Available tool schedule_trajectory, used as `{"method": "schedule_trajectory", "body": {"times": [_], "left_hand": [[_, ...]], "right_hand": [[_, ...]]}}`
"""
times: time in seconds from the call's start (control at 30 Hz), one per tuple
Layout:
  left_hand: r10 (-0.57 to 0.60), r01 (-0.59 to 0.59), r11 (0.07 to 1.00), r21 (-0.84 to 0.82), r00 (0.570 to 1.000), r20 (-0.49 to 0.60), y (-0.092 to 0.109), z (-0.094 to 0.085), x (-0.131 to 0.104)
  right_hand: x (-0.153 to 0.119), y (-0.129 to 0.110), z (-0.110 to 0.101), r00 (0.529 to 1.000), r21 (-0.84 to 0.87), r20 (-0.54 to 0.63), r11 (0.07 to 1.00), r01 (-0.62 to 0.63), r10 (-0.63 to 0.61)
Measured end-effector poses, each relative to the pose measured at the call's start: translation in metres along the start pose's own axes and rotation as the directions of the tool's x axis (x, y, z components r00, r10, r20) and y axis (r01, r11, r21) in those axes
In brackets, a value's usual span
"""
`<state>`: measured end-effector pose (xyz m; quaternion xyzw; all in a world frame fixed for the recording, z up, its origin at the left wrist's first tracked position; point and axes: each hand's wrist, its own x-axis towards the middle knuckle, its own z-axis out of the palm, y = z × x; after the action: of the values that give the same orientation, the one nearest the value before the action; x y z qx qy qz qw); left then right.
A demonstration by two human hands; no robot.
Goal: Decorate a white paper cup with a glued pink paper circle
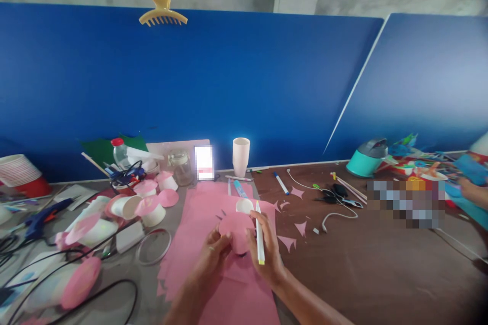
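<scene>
My left hand (216, 250) holds the left edge of a round pink paper disc (236, 231) between thumb and fingers. My right hand (266, 244) has a white marker (260, 236) with a yellow end between its fingers, while its thumb touches the disc's right edge. Under both hands lie large pink sheets (213, 294). Just beyond the disc is a small white round piece (244, 206). Dark pointed tips, perhaps scissors, show beside the disc; the rest of them is hidden.
White cups (240, 157) stand by the blue partition. Pink-topped cups (151, 210), a glue gun (48, 217) and black cables crowd the left. Pink scraps (287, 242), a blue marker (281, 183) and a white cable lie right. Another person's hand (475, 193) is at far right.
</scene>
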<state>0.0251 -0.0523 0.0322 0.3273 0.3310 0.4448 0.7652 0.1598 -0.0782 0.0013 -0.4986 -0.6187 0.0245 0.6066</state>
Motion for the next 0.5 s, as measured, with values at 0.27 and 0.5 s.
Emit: {"method": "schedule_trajectory", "body": {"times": [0.27, 0.5], "left_hand": [[0.054, -0.069, 0.982, 0.175, 0.994, 0.092, 0.006, -0.022, 0.009], [-0.005, -0.049, 0.937, 0.346, 0.988, 0.153, 0.006, -0.03, 0.008]], "right_hand": [[0.004, 0.005, -0.001, 0.999, 0.063, -0.023, 0.998, -0.024, 0.026], [0.002, -0.003, -0.003, 0.995, 0.084, 0.096, 0.996, 0.002, -0.01]]}}
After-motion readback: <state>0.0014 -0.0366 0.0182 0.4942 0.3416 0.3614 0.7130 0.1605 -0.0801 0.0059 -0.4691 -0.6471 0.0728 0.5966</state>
